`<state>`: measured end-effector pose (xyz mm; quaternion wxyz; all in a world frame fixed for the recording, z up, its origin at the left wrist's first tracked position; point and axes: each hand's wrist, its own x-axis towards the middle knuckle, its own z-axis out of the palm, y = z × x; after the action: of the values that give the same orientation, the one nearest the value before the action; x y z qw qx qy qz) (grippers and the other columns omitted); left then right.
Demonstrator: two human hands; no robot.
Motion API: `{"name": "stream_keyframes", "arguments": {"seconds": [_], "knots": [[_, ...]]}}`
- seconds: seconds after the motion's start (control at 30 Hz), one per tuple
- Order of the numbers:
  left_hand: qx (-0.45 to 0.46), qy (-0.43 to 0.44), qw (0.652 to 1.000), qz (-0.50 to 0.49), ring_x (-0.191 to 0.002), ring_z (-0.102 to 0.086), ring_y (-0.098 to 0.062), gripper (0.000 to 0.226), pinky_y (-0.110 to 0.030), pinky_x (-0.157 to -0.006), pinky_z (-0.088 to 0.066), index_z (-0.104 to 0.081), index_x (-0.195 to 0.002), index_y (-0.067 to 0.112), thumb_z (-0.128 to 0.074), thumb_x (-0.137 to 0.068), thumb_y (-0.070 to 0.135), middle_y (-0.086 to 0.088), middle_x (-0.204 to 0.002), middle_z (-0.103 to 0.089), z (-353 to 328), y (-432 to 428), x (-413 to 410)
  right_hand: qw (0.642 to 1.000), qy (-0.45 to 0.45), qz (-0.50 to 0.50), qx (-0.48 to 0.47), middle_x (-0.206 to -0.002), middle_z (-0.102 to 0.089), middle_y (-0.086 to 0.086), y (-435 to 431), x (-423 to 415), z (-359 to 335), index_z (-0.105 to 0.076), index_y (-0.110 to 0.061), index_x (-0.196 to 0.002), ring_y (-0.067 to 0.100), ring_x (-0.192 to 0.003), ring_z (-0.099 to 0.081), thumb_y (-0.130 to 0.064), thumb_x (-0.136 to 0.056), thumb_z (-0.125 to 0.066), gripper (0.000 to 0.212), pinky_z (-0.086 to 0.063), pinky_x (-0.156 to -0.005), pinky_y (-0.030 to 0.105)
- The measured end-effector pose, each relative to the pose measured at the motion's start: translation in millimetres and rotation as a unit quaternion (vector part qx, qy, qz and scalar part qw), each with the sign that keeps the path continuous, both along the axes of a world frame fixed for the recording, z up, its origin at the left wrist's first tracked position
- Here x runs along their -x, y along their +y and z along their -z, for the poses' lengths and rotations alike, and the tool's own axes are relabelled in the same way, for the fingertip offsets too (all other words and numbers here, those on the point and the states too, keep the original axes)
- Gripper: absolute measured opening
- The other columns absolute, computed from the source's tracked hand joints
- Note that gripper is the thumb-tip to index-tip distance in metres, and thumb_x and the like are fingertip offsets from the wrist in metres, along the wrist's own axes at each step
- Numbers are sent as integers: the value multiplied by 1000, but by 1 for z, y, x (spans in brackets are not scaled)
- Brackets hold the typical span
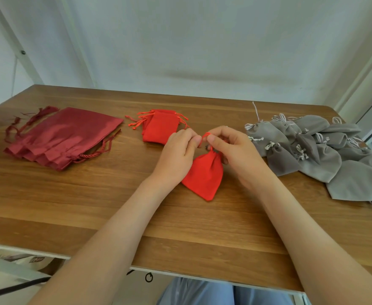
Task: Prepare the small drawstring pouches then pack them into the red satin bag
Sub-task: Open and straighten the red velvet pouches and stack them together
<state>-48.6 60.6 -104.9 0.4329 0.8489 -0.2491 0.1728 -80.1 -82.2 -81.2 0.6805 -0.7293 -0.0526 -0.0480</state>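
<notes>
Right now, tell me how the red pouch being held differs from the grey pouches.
The red pouch has a red cord; the grey pouches have pale cords. The red pouch is held by its cord between the left hand and right hand; the grey pouches lie untouched. The red pouch is single; the grey pouches are heaped, overlapping. Both seem drawn shut.

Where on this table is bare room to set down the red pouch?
Bare wood lies at the near left of the table, below the satin bags. A narrow strip runs between the satin bags and the red pouch stack. The right side is crowded with grey pouches.
</notes>
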Motion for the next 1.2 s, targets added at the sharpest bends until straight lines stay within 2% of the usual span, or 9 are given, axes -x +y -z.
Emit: {"name": "stream_keyframes", "arguments": {"seconds": [0.17, 0.4, 0.63, 0.73, 0.8, 0.9, 1.03, 1.1, 1.2], "knots": [[31, 67, 997, 14, -69, -49, 5, 20, -9, -65, -34, -55, -78, 17, -50, -97, 13, 15, -70, -52, -1, -2, 5, 999, -9, 34, -11, -71, -59, 3, 1, -4, 5, -62, -17, -86, -1, -54, -49, -3, -89, -60, 14, -35, -49, 10], [-5, 46, 998, 48, -74, -47, -8, 16, -16, -67, -33, -60, -86, 8, -49, -97, 11, 7, -75, -52, -3, -4, 7, 996, -39, 73, 34, -75, -67, -5, 0, -8, 11, -70, -32, -77, 10, -76, -59, -8, -84, -65, 25, -47, -77, 35], [13, 27, 999, 26, -97, -46, -13, 36, 0, -85, -24, -70, -96, 6, -42, -93, 27, 0, -99, -55, -4, -5, 8, 995, -65, 69, 23, -78, -60, 1, 0, -4, 7, -63, -20, -72, 9, -75, -54, -5, -84, -66, 19, -42, -71, 26], [57, 105, 988, 94, -93, -56, -10, 36, -15, -85, -39, -68, -98, 10, -46, -90, 38, 4, -99, -64, -6, -7, 11, 994, -74, 76, 18, -88, -48, -2, 0, -5, 6, -65, -25, -68, 7, -82, -50, -9, -83, -69, 22, -42, -77, 21], [81, 147, 980, 107, -82, -60, -7, 29, -27, -76, -43, -66, -97, 13, -55, -88, 38, 6, -88, -66, -5, -7, 11, 995, -67, 67, -13, -91, -48, 0, 0, -5, 7, -68, -31, -65, 17, -90, -53, -14, -81, -70, 24, -45, -83, 32], [106, 165, 976, 97, -81, -59, -1, 12, -21, -75, -42, -68, -95, 15, -60, -91, 24, 10, -84, -66, -3, -5, 9, 996, -49, 45, -64, -98, -54, 19, 1, -5, 9, -68, -28, -67, 36, -94, -55, -20, -79, -68, 14, -47, -85, 46], [95, 179, 975, 96, -80, -60, -7, 11, -21, -74, -42, -70, -93, 16, -61, -91, 22, 4, -85, -69, -6, -5, 8, 992, -47, -4, -115, -80, -63, 11, 1, -3, 9, -64, -14, -76, 23, -80, -58, -4, -88, -59, 16, -46, -73, 33], [63, 166, 981, 77, -73, -56, -1, 9, -17, -69, -39, -69, -89, 20, -62, -91, 24, 7, -79, -67, -5, -5, 9, 995, -60, 9, -76, -72, -64, 0, 1, -2, 7, -63, -14, -76, 11, -72, -59, 1, -88, -58, 20, -46, -68, 24], [24, 131, 990, 37, -71, -52, -2, 10, -20, -68, -38, -70, -85, 22, -62, -91, 24, 7, -75, -65, -3, -5, 9, 984, -111, 70, 121, -77, -64, -8, 0, -4, 8, -65, -17, -82, 3, -74, -58, 4, -85, -59, 22, -45, -72, 18]]}}
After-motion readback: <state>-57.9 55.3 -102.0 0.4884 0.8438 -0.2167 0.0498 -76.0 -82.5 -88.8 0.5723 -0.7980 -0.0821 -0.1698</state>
